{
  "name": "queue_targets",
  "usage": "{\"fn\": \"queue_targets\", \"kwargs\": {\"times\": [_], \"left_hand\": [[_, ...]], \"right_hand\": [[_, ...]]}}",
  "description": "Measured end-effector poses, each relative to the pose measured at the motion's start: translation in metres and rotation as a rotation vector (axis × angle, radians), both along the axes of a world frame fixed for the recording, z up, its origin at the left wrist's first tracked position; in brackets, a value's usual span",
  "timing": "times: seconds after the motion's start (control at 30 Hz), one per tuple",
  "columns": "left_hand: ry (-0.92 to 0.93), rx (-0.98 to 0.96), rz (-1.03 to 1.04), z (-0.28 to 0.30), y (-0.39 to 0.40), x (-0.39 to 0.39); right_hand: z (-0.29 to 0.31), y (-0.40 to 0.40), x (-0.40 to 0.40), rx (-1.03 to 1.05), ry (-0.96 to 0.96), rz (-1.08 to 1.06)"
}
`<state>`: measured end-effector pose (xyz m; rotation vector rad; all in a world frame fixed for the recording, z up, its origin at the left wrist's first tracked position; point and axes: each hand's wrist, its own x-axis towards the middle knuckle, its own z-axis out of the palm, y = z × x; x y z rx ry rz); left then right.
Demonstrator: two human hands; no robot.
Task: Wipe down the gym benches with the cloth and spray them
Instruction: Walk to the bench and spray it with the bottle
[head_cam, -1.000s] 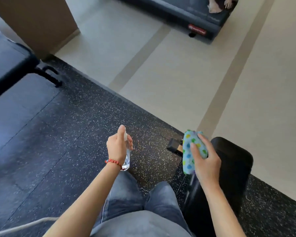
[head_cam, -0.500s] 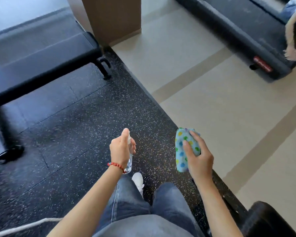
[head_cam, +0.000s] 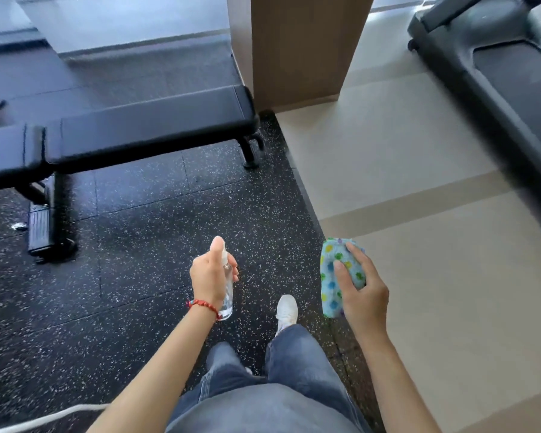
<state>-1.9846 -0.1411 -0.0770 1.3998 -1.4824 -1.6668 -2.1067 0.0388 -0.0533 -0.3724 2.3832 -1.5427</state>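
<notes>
The left hand (head_cam: 211,276) is wrapped around a small clear plastic spray bottle (head_cam: 227,295), fingers curled round its body and the thumb sticking up alongside the white nozzle at the top, so the bottle is held upright out in front of the body with some clear liquid visible in the lower part. There's a red beaded bracelet (head_cam: 203,306) on that wrist. The right hand (head_cam: 361,290) grips a folded light blue cloth with green, yellow and blue dots (head_cam: 333,276), thumb pressed across the front of it and the other fingers curled over the top edge, cloth hanging down a bit below the palm. Both hands are held in the air, well apart from the long black padded gym bench (head_cam: 138,126), which sits up ahead to the left, running sideways across the view on black metal legs, its near end just beside a brown square pillar (head_cam: 297,48). The bench stands on black rubber flooring with white speckles (head_cam: 138,232), and the person stands on that too, in blue jeans (head_cam: 291,357) with one white sneaker (head_cam: 287,309) poking out. Right of the rubber is beige smooth floor (head_cam: 419,245) with a darker tan stripe, and a dark grey treadmill (head_cam: 497,73) sits on it at the upper right. A white cord (head_cam: 44,418) shows at the bottom left.
</notes>
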Motion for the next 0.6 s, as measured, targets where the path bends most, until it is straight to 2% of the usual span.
{"fn": "queue_targets", "kwargs": {"times": [0.27, 0.6], "left_hand": [[0.0, -0.006, 0.175, 0.017, -0.054, -0.09], [-0.045, -0.038, 0.229, 0.005, -0.165, -0.158]], "right_hand": [[0.017, -0.072, -0.116, 0.019, 0.033, 0.151], [-0.002, -0.187, -0.19, 0.065, -0.01, 0.244]]}}
